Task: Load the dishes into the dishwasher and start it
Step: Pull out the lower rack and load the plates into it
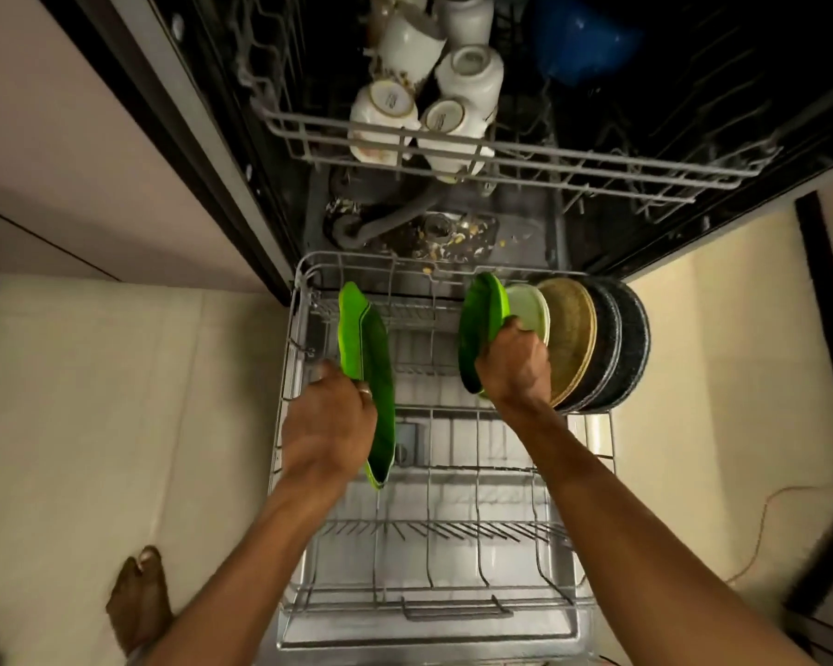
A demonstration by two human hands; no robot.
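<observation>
Pale floor tiles (116, 377) run either side of the open dishwasher (203, 137), and its lower rack (453, 612) is pulled right out over them. That rack is where the loading is going on. At its far right corner the right hand (513, 362) is clamped on the near edge of a green plate (477, 324), which stands on edge as the innermost of a row. A white plate (530, 305) stands just behind it. Next comes a tan plate (571, 329), and then the dark speckled plates (621, 338) at the rack's right rim. Over the rack's left side the left hand (328, 425) has its fingers curled round the rim of a second green plate (366, 358). It holds that one on edge; I cannot tell whether its lower end touches the wires. To my eye the step in hand is seating the right-hand plate in its slot. The next move would be to stand the other beside it, lining its edge up between two tines and keeping it upright so it does not knock the row. The front half of the rack holds nothing I can see. Beyond the rack, food scraps (443, 237) litter the tub floor. Above them the upper rack (549, 161) carries upturned white cups (453, 88) and a blue bowl (578, 40). A bare foot (140, 598) stands on the tiles to the rack's left, and a thin cord (765, 511) trails over the floor to its right.
</observation>
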